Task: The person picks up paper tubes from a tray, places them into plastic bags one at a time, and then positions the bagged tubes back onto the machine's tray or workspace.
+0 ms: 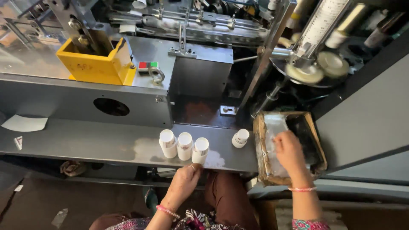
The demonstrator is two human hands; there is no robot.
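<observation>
The right hand (290, 151) reaches down into a shallow cardboard tray (317, 140), fingers spread and pressed on a clear plastic sheet (275, 127) that lines it; whether it pinches the film or only flattens it I cannot tell. The left hand (184, 181) rests at the near edge of the grey metal shelf (106, 142), its fingertips touching the base of the nearest white bottle (200, 150), curled loosely rather than closed round it. Just beyond that hand three white bottles stand in a tight row, touching side by side: the one at the fingertips, a middle bottle (185, 145) and a far-left bottle (168, 143). Between the two hands, apart from the row, a fourth bottle (240, 138) stands alone near the tray's left wall. All four are upright, long axes vertical, caps pointing up toward the camera, leaning slightly only through the viewing angle. In my judgement the step in hand is readying the tray lining while the row is steadied; the move that follows would call for gripping the bottles round their bodies, keeping them upright, and clearing the tray's wall. Farther out from the left hand sits a yellow hopper (96, 64) on the grey machine housing (85, 100).
</observation>
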